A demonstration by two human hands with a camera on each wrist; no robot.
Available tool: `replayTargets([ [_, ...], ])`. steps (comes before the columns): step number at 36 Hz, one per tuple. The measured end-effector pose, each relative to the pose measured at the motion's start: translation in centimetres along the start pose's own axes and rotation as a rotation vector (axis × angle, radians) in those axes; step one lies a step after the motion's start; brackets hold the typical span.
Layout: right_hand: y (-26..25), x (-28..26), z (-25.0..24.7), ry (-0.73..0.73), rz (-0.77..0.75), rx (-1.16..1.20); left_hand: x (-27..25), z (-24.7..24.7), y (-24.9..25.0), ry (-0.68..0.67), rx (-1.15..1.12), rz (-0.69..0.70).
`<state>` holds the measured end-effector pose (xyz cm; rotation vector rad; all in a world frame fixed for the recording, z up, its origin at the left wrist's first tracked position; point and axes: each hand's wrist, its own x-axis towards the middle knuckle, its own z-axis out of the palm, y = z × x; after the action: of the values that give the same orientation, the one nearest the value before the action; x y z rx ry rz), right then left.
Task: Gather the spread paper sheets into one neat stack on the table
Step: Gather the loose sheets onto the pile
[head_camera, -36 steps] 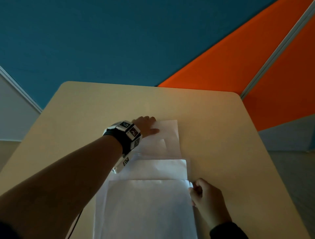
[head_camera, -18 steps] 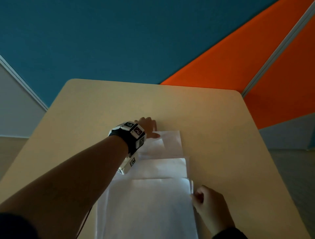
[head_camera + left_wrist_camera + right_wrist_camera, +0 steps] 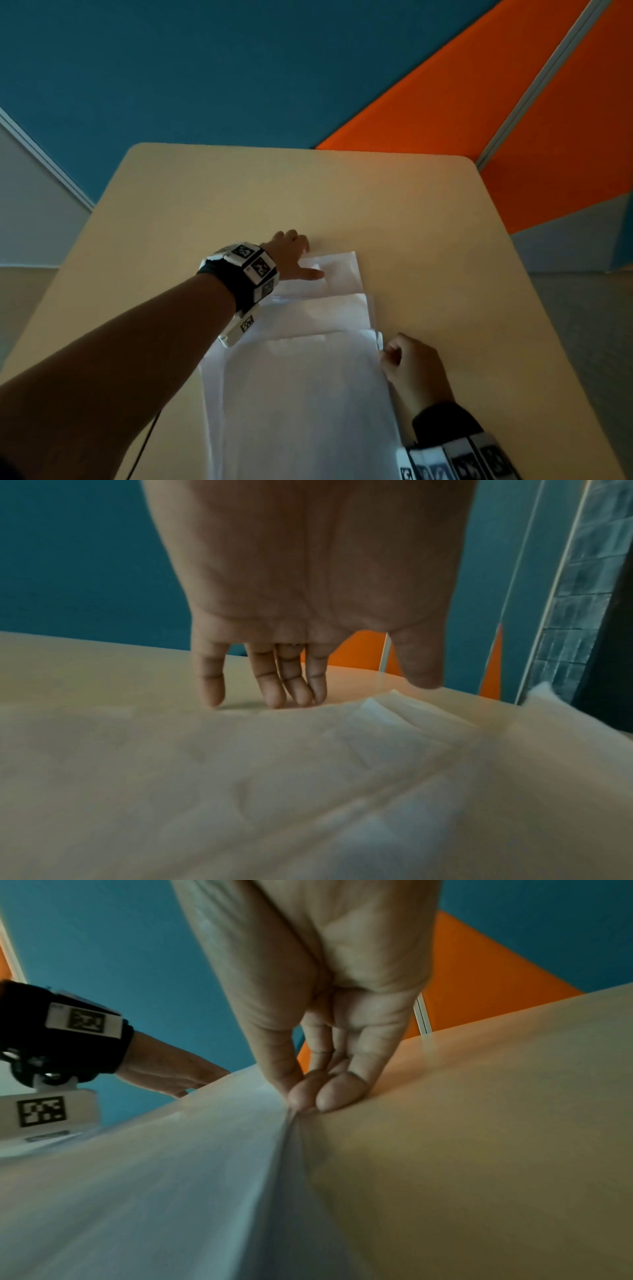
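Observation:
Several white paper sheets lie overlapped in a staggered column on the beige table (image 3: 445, 260). The far sheet (image 3: 339, 274) sticks out beyond a middle sheet (image 3: 315, 315), and the near sheets (image 3: 301, 394) run down to the bottom of the head view. My left hand (image 3: 294, 255) reaches to the far sheet's left top corner, with straight fingers (image 3: 274, 693) touching down at the paper's far edge and the thumb over the sheet. My right hand (image 3: 388, 353) pinches the near sheets' right edge (image 3: 291, 1123) between thumb and fingertips (image 3: 335, 1096).
The table's rounded far edge (image 3: 308, 149) meets a blue and orange wall. Bare tabletop lies right of the papers and beyond them. A thin dark cable (image 3: 144, 445) hangs off the table's near left side, under my left forearm.
My left hand has drawn the far sheet towards me, so less of it shows beyond the middle sheet. The right hand has kept its pinch on the near sheets' right edge.

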<state>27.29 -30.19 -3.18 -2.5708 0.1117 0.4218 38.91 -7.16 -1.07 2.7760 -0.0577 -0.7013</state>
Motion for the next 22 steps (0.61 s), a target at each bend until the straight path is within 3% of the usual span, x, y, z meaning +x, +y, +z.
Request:
replayTargets([
  [4,-0.3,-1.7,-0.5,0.018,-0.095,0.023,-1.5,1.1,-0.2,0.036,0.037,0.012],
  [6,-0.3,-3.5,-0.8,0.013,-0.246,-0.019,-2.1,1.7,-0.5,0.074,0.058,-0.002],
  [9,0.5,-7.0,-0.6,-0.102,-0.594,-0.186,-2.9,2.6,-0.9,0.104,0.098,0.004],
  [12,2.1,-10.5,0.4,-0.245,-0.767,-0.372,-3.5,3.1,-0.9,0.123,0.102,0.012],
  [15,3.9,-13.0,1.4,-0.304,-0.828,-0.493,-3.8,3.5,-0.6,0.137,0.095,-0.001],
  [22,5.3,-15.9,1.6,-0.342,-0.768,-0.644,-4.3,4.7,0.2,0.157,0.061,-0.048],
])
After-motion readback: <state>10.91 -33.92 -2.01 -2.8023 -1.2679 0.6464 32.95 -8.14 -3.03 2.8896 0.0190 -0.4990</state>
